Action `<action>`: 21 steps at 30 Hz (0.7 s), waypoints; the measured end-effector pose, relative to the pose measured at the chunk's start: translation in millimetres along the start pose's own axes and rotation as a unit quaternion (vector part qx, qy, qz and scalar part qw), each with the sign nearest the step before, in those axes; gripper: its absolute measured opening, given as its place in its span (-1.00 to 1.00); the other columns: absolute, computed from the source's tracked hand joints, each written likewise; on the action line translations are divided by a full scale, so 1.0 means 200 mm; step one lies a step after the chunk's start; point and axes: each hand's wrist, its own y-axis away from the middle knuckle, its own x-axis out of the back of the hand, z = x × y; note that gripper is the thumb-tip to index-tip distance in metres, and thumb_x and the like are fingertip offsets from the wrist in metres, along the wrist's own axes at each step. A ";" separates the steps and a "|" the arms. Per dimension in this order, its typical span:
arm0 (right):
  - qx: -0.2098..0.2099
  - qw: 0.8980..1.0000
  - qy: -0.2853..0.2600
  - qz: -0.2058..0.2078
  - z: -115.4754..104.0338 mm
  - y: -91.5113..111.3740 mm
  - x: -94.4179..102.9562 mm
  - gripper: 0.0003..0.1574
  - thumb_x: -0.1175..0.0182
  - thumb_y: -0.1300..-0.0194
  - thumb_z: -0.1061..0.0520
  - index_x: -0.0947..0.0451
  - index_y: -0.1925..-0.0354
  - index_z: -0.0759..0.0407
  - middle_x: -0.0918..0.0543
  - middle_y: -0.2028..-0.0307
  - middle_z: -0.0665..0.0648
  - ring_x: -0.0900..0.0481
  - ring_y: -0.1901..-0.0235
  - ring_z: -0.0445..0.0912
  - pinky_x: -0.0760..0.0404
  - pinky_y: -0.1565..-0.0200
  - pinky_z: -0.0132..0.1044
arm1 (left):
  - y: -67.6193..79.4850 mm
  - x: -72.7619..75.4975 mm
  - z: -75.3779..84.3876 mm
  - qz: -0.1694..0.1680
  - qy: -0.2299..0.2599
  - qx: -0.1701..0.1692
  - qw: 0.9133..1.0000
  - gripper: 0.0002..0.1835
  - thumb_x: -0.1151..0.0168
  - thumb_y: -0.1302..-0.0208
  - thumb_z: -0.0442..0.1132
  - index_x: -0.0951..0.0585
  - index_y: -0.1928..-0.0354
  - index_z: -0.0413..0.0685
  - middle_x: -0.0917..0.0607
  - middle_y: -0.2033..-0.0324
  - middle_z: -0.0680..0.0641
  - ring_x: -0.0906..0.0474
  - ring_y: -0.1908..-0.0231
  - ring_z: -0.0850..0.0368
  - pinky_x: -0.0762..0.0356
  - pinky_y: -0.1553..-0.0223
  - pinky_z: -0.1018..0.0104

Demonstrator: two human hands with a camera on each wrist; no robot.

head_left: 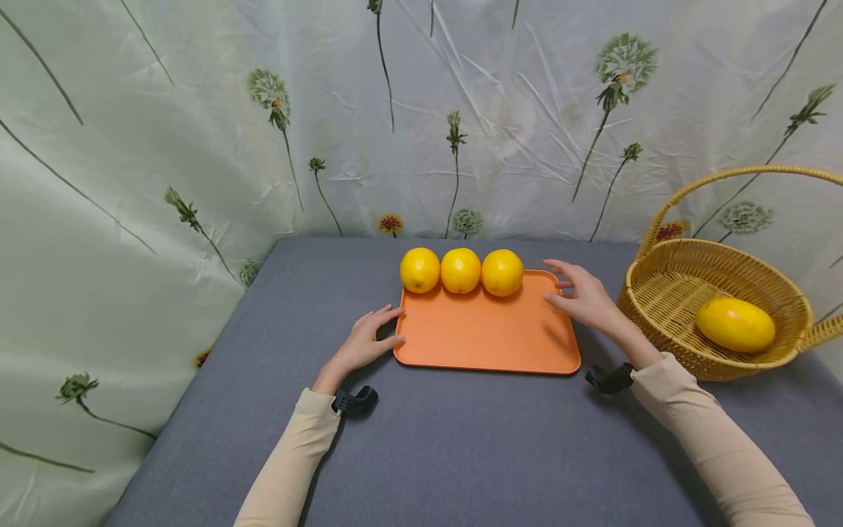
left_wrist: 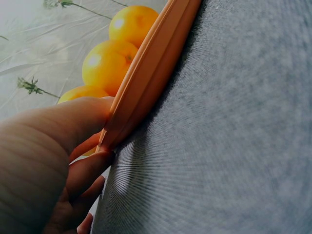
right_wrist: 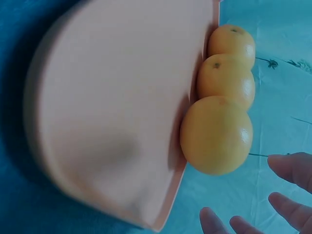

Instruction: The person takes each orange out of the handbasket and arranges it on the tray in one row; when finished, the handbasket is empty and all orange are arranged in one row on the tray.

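Three oranges [head_left: 460, 271] sit in a row along the far rim of an orange tray [head_left: 487, 340]. My left hand [head_left: 361, 342] is at the tray's left edge. In the left wrist view its thumb lies against the rim [left_wrist: 139, 73], and the other fingers reach along the side, partly hidden. Over the tray's right edge hovers my right hand [head_left: 586, 296], fingers spread and nothing in them. The right wrist view shows its fingertips [right_wrist: 287, 165] apart from the nearest orange [right_wrist: 217, 135].
To the right stands a wicker basket [head_left: 658, 322] with a tall handle, holding a yellow oblong fruit [head_left: 735, 324]. Grey cloth [head_left: 454, 446] covers the table. Behind hangs a pale curtain [head_left: 408, 176] printed with dandelions.
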 end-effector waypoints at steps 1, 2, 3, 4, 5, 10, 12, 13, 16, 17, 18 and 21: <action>0.002 1.000 -0.001 0.002 0.00 0.01 0.01 -0.23 -0.17 -0.28 0.18 -0.13 -0.38 0.25 -0.29 -0.24 0.48 -0.46 -0.08 0.37 -0.54 -0.02 0.17 | 0.00 0.00 0.00 0.000 0.000 0.000 1.000 -0.38 -0.22 -0.23 -0.09 -0.36 -0.32 -0.08 -0.37 -0.32 -0.22 -0.16 -0.40 -0.15 0.04 -0.41 -0.17; 0.002 1.000 -0.001 0.004 0.00 0.02 0.01 -0.23 -0.16 -0.28 0.18 -0.13 -0.38 0.25 -0.28 -0.24 0.48 -0.46 -0.09 0.36 -0.54 -0.02 0.17 | 0.00 0.00 0.00 0.001 0.000 -0.001 1.000 -0.38 -0.22 -0.23 -0.09 -0.36 -0.32 -0.09 -0.37 -0.32 -0.22 -0.16 -0.40 -0.16 0.04 -0.41 -0.18; 0.004 1.000 -0.001 0.006 -0.01 0.03 0.02 -0.23 -0.16 -0.28 0.18 -0.13 -0.37 0.25 -0.29 -0.24 0.47 -0.46 -0.08 0.36 -0.55 -0.02 0.16 | 0.00 0.00 0.00 0.001 0.003 -0.001 1.000 -0.38 -0.22 -0.23 -0.09 -0.36 -0.31 -0.09 -0.37 -0.32 -0.22 -0.16 -0.40 -0.15 0.05 -0.41 -0.17; 0.005 1.000 -0.001 0.009 -0.01 0.03 0.03 -0.24 -0.17 -0.28 0.18 -0.14 -0.37 0.25 -0.29 -0.24 0.47 -0.46 -0.08 0.36 -0.55 -0.01 0.16 | 0.00 0.00 0.00 0.002 0.001 -0.003 1.000 -0.38 -0.22 -0.23 -0.09 -0.36 -0.31 -0.09 -0.37 -0.32 -0.23 -0.16 -0.40 -0.16 0.04 -0.41 -0.18; 0.008 1.000 0.000 0.012 -0.01 0.04 0.04 -0.24 -0.17 -0.28 0.18 -0.14 -0.37 0.25 -0.30 -0.24 0.47 -0.47 -0.08 0.36 -0.56 0.00 0.16 | 0.00 0.00 0.00 0.002 0.004 -0.002 1.000 -0.38 -0.22 -0.23 -0.09 -0.37 -0.31 -0.09 -0.37 -0.32 -0.22 -0.16 -0.40 -0.16 0.05 -0.41 -0.17; 0.019 1.000 0.007 0.023 0.01 0.08 0.07 -0.25 -0.18 -0.26 0.20 -0.17 -0.36 0.23 -0.32 -0.21 0.46 -0.50 -0.05 0.34 -0.57 0.04 0.16 | 0.00 0.00 -0.01 0.003 0.000 -0.003 1.000 -0.38 -0.22 -0.22 -0.09 -0.37 -0.31 -0.09 -0.38 -0.31 -0.23 -0.17 -0.39 -0.16 0.04 -0.41 -0.18; 0.026 0.999 0.004 0.029 0.02 0.09 0.08 -0.25 -0.18 -0.25 0.23 -0.17 -0.36 0.24 -0.32 -0.21 0.47 -0.50 -0.05 0.35 -0.57 0.05 0.17 | 0.00 0.00 -0.01 0.005 -0.001 -0.004 1.000 -0.38 -0.23 -0.22 -0.10 -0.37 -0.31 -0.09 -0.38 -0.31 -0.23 -0.17 -0.39 -0.16 0.03 -0.41 -0.17; 0.032 0.999 0.002 0.033 0.03 0.10 0.08 -0.25 -0.18 -0.25 0.24 -0.18 -0.35 0.25 -0.32 -0.20 0.48 -0.50 -0.04 0.36 -0.57 0.05 0.18 | 0.00 0.00 -0.01 0.006 -0.003 -0.004 1.000 -0.38 -0.23 -0.22 -0.10 -0.37 -0.31 -0.09 -0.38 -0.31 -0.23 -0.17 -0.39 -0.16 0.03 -0.40 -0.18; 0.041 0.998 -0.003 0.043 0.04 0.12 0.10 -0.27 -0.18 -0.25 0.25 -0.19 -0.35 0.26 -0.33 -0.20 0.47 -0.50 -0.03 0.36 -0.57 0.06 0.18 | 0.00 0.00 -0.01 0.008 -0.001 -0.005 1.000 -0.39 -0.23 -0.22 -0.11 -0.38 -0.31 -0.09 -0.38 -0.31 -0.23 -0.18 -0.39 -0.16 0.02 -0.40 -0.18; 0.043 0.998 -0.004 0.046 0.05 0.12 0.10 -0.27 -0.17 -0.26 0.25 -0.19 -0.35 0.26 -0.33 -0.20 0.47 -0.50 -0.02 0.36 -0.56 0.06 0.17 | 0.00 0.00 -0.01 0.008 0.002 -0.004 1.000 -0.39 -0.23 -0.21 -0.11 -0.38 -0.30 -0.09 -0.38 -0.31 -0.23 -0.18 -0.39 -0.16 0.03 -0.41 -0.18; 0.044 0.998 -0.003 0.049 0.05 0.13 0.11 -0.28 -0.17 -0.26 0.25 -0.19 -0.35 0.25 -0.34 -0.20 0.46 -0.51 -0.02 0.35 -0.56 0.06 0.16 | 0.00 0.00 -0.01 0.007 0.003 -0.004 1.000 -0.39 -0.24 -0.21 -0.11 -0.38 -0.30 -0.09 -0.38 -0.31 -0.23 -0.17 -0.39 -0.16 0.03 -0.41 -0.18; 0.041 0.997 0.005 0.061 0.06 0.16 0.14 -0.29 -0.17 -0.26 0.22 -0.21 -0.35 0.21 -0.37 -0.19 0.42 -0.57 0.02 0.16 -0.56 0.07 0.12 | 0.00 0.00 -0.01 0.006 0.001 -0.005 1.000 -0.39 -0.23 -0.22 -0.10 -0.38 -0.30 -0.09 -0.39 -0.31 -0.22 -0.18 -0.39 -0.16 0.02 -0.40 -0.18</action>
